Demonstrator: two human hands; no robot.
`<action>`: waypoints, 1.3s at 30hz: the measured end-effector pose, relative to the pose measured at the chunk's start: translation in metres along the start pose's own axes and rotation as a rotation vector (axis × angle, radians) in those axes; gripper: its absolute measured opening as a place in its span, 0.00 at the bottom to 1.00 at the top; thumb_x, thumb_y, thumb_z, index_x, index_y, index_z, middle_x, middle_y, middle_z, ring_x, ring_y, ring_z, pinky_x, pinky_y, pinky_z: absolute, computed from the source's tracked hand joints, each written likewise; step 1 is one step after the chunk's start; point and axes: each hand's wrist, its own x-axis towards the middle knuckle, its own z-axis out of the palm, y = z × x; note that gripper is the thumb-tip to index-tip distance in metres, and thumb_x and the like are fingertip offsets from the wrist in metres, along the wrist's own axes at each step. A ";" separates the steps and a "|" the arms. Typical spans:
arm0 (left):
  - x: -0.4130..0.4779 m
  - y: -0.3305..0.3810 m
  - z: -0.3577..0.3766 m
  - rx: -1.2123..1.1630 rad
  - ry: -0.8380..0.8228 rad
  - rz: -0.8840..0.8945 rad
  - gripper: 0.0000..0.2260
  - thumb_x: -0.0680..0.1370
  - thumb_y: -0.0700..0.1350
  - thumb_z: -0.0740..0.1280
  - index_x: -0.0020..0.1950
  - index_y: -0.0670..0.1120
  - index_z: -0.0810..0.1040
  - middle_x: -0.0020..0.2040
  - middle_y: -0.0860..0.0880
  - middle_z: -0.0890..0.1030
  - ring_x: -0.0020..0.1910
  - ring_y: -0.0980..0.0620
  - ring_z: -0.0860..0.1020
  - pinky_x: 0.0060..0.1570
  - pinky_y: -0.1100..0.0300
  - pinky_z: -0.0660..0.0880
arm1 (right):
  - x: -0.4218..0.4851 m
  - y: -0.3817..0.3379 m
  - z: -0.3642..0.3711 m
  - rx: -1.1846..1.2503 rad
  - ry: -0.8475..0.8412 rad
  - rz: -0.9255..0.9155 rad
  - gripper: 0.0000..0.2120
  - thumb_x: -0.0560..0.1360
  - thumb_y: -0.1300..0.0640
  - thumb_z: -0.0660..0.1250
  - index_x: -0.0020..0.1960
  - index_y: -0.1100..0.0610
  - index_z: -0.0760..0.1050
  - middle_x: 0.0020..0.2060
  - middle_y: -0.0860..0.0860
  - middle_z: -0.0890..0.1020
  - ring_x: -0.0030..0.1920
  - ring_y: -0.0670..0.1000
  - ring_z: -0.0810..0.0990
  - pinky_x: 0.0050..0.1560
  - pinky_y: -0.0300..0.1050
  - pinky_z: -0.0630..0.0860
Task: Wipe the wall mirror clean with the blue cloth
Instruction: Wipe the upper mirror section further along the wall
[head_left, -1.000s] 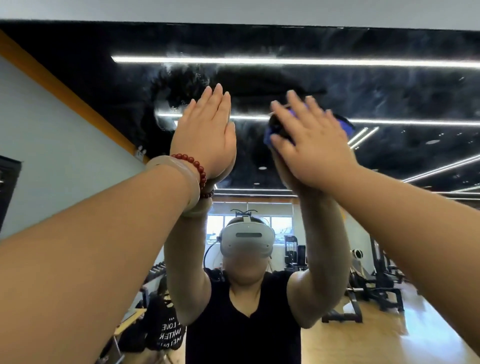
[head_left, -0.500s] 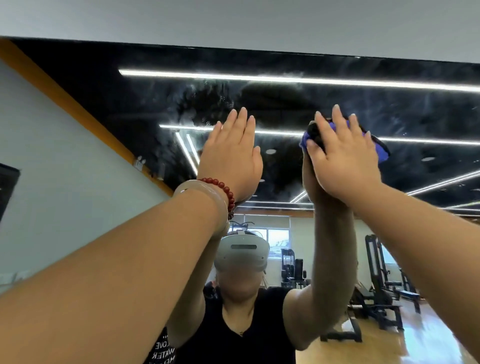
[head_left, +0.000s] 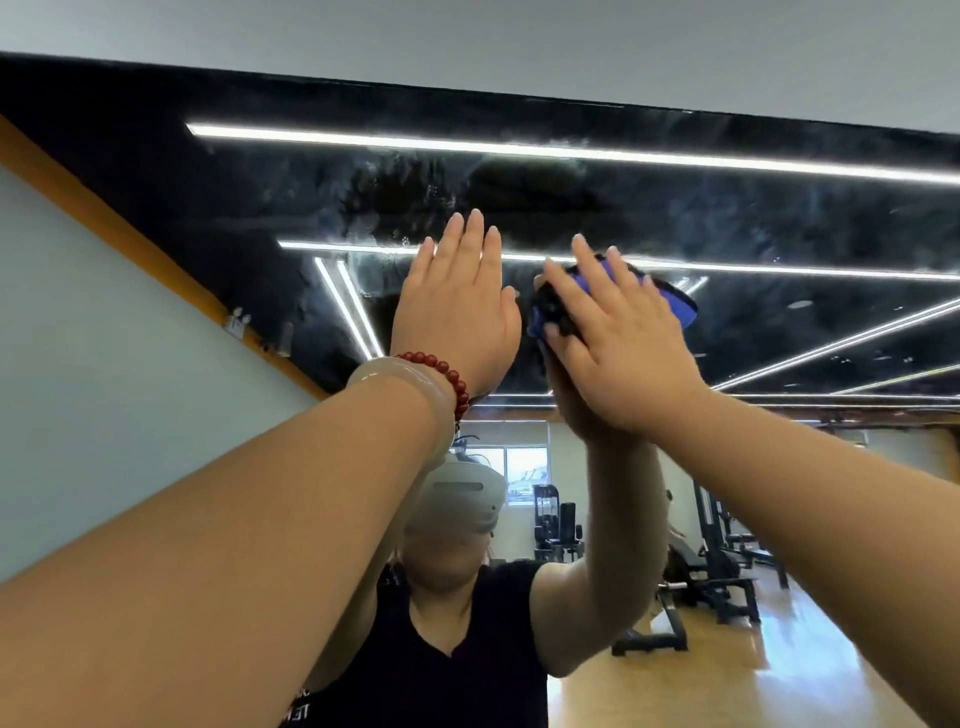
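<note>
High on the wall mirror (head_left: 779, 218) the blue cloth (head_left: 675, 304) sits bunched under the right hand (head_left: 623, 343), fingers flat and spread; the left hand (head_left: 457, 312) rests flat beside it. Soft, light — probably best pressed palm-over-middle, not pinched.

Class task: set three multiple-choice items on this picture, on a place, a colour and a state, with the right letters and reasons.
1. Where is the blue cloth? A on the floor; B under the right hand, against the mirror; C over the left arm.
2. What colour is the bead bracelet? A red; B green; C white.
3. How is the left hand? A a fist; B hanging down; C flat, fingers straight.
Key: B, blue shows under its fingers; A, the beads are red; C, palm flat on the mirror.
</note>
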 end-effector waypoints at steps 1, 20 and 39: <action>0.000 0.000 0.000 -0.001 0.000 -0.002 0.26 0.83 0.51 0.45 0.79 0.43 0.48 0.80 0.45 0.47 0.78 0.49 0.44 0.77 0.52 0.43 | -0.012 -0.008 0.003 0.014 -0.008 -0.104 0.28 0.80 0.43 0.47 0.79 0.46 0.49 0.79 0.48 0.51 0.79 0.55 0.48 0.76 0.54 0.46; 0.002 0.010 -0.010 0.009 -0.014 0.115 0.26 0.83 0.50 0.52 0.79 0.43 0.52 0.80 0.46 0.47 0.78 0.48 0.43 0.75 0.53 0.41 | -0.003 0.075 -0.010 -0.044 -0.015 -0.289 0.31 0.78 0.39 0.46 0.78 0.47 0.55 0.78 0.50 0.56 0.78 0.58 0.54 0.75 0.57 0.51; 0.029 0.077 0.015 -0.010 0.008 0.058 0.24 0.83 0.50 0.48 0.80 0.46 0.50 0.80 0.48 0.49 0.78 0.50 0.46 0.76 0.52 0.44 | 0.021 0.109 -0.012 -0.004 0.019 -0.018 0.26 0.82 0.43 0.49 0.79 0.41 0.48 0.79 0.46 0.46 0.79 0.54 0.44 0.76 0.56 0.43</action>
